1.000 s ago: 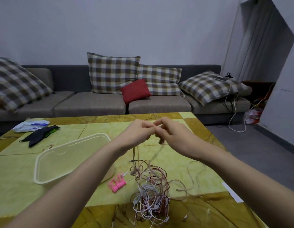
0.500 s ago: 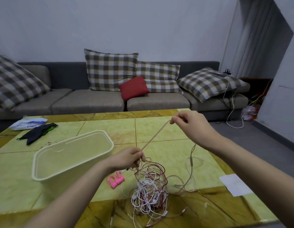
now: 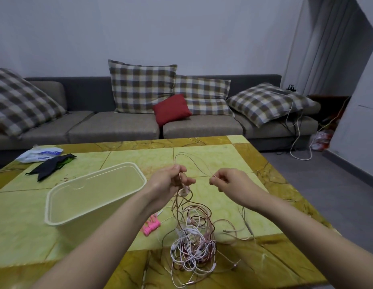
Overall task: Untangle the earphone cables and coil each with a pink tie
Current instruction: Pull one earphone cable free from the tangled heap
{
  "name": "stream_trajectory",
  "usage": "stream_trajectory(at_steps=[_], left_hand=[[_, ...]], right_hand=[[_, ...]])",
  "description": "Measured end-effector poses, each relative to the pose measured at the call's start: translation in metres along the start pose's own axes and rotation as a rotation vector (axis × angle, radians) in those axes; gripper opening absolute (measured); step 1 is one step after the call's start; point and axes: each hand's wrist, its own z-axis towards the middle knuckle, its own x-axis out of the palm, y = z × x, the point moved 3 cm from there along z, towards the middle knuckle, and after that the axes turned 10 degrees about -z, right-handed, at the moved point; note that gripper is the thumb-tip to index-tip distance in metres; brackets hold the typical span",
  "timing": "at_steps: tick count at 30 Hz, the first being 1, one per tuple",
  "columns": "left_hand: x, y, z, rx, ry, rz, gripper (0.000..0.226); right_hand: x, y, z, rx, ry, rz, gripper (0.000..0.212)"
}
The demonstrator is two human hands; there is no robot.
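Observation:
A tangled heap of white, pink and reddish-brown earphone cables (image 3: 192, 245) lies on the green and yellow table (image 3: 219, 155) near its front edge. One rose-gold cable (image 3: 188, 161) rises out of the heap and loops above my hands. My left hand (image 3: 171, 182) grips that cable, with earbuds hanging just below its fingers. My right hand (image 3: 229, 181) pinches the same cable a little to the right, at about the same height. A bunch of pink ties (image 3: 152, 225) lies on the table left of the heap.
A cream plastic tub (image 3: 93, 197) stands on the table to the left of my arms. A black cloth (image 3: 50, 166) and a white packet (image 3: 40, 154) lie at the far left. A grey sofa (image 3: 118, 128) with checked cushions runs behind the table.
My left hand has risen from the heap and my right hand has come down and inward. The taut stretch of cable between them has become a slack loop above both hands.

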Motion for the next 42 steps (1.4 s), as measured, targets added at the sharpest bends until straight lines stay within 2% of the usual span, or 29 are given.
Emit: stream_trajectory(at_steps=[5, 10, 12, 16, 20, 25, 28, 31, 36, 40, 42], left_hand=[[0.008, 0.001, 0.003, -0.011, 0.025, -0.105, 0.031], [0.011, -0.002, 0.0, -0.053, 0.047, -0.124, 0.033], [0.009, -0.003, -0.001, -0.037, 0.016, 0.002, 0.032], [0.0, -0.009, -0.003, 0.093, -0.121, 0.402, 0.034], [0.0, -0.015, -0.005, 0.184, -0.125, 0.452, 0.035], [0.01, -0.02, -0.01, 0.078, 0.022, 0.372, 0.033], [0.007, -0.022, -0.012, -0.033, 0.124, 0.371, 0.026], [0.0, -0.019, -0.014, -0.143, 0.206, 0.362, 0.025], [-0.009, -0.014, -0.018, -0.3, 0.344, 0.344, 0.033], [-0.012, -0.012, -0.02, -0.351, 0.394, 0.398, 0.034], [-0.015, -0.011, -0.019, -0.349, 0.396, 0.413, 0.038]], right_hand=[[0.017, 0.015, -0.004, -0.101, 0.047, 0.08, 0.013], [0.023, 0.022, -0.003, -0.127, 0.076, 0.156, 0.021], [0.021, 0.022, -0.003, -0.119, 0.061, 0.161, 0.025], [0.019, 0.018, -0.003, -0.091, 0.02, 0.158, 0.029], [0.022, 0.013, -0.002, -0.041, -0.007, 0.135, 0.031], [0.024, 0.002, 0.002, 0.038, 0.003, 0.01, 0.02], [0.019, -0.01, 0.001, 0.06, 0.056, -0.131, 0.036], [0.01, -0.023, -0.002, 0.066, 0.07, -0.165, 0.034], [-0.001, -0.034, -0.007, 0.011, 0.125, -0.119, 0.03], [-0.005, -0.03, -0.016, -0.101, 0.202, -0.129, 0.027], [-0.005, -0.027, -0.018, -0.118, 0.173, -0.104, 0.029]])
